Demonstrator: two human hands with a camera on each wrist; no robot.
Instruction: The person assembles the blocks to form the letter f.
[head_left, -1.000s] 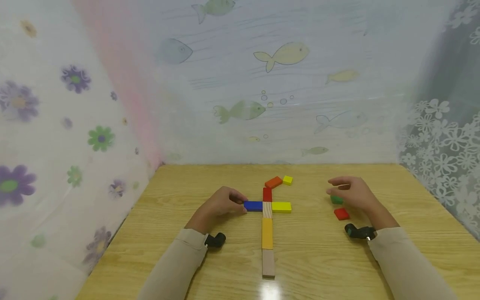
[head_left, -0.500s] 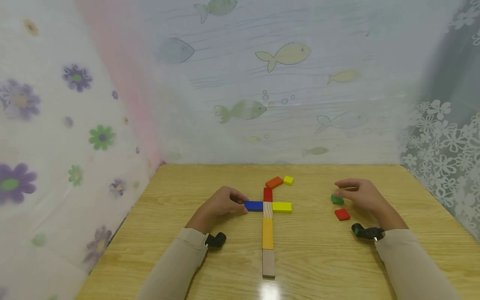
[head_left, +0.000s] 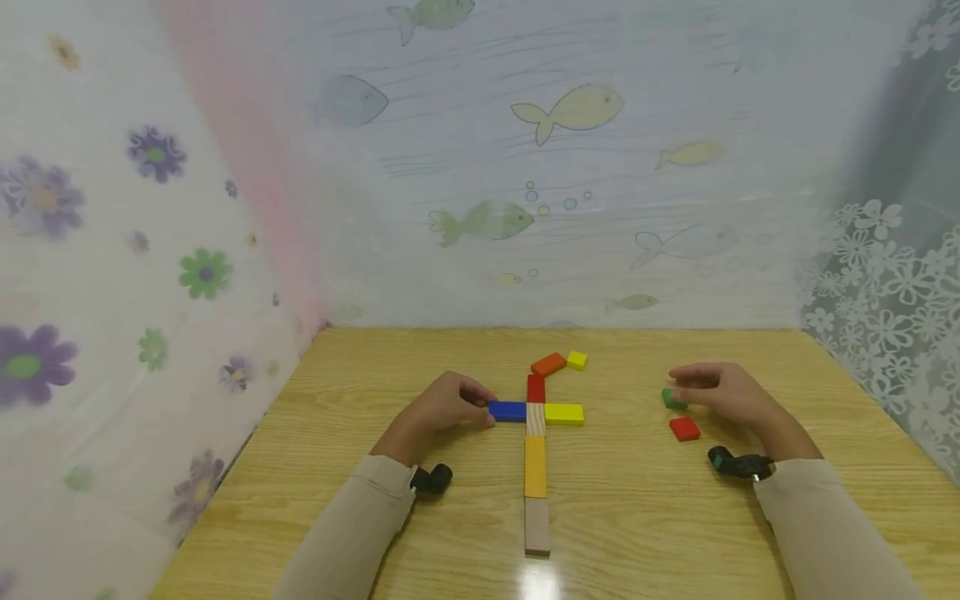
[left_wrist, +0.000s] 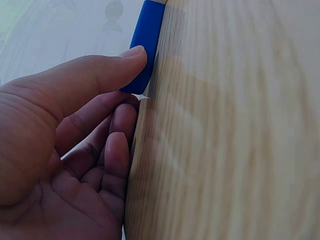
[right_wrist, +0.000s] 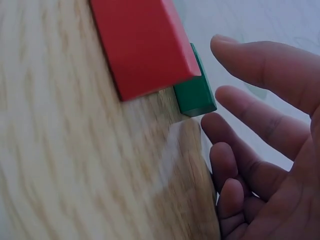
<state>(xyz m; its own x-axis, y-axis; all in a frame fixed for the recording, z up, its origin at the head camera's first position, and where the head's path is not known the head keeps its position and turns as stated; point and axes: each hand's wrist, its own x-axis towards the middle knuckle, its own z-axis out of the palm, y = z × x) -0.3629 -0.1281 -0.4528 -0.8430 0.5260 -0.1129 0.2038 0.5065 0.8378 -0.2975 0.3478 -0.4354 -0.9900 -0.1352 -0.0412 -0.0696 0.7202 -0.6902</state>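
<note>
My left hand point(head_left: 446, 412) pinches the outer end of a blue block point(head_left: 507, 412) lying on the table. In the left wrist view the thumb presses the face of the blue block point(left_wrist: 150, 30), and the index finger is partly hidden behind it. The block's inner end meets a striped wooden block point(head_left: 535, 419). At the right, my right hand point(head_left: 723, 396) hovers with thumb and fingers apart beside a small green block point(head_left: 671, 398). In the right wrist view the fingertips stand right by the green block point(right_wrist: 195, 95), with nothing gripped. A red block point(head_left: 684, 429) lies nearer me.
A yellow block point(head_left: 564, 414) extends right from the striped one. Below run an orange-yellow block point(head_left: 535, 467) and a grey-brown block point(head_left: 537, 527). Above sit a red block point(head_left: 536, 388), an orange block point(head_left: 548, 364) and a small yellow block point(head_left: 577, 360). A patterned wall backs the table point(head_left: 375, 358).
My right hand has shifted slightly right and then lower, and its thumb now overlaps the green block in the head view. My left hand stays on the blue block.
</note>
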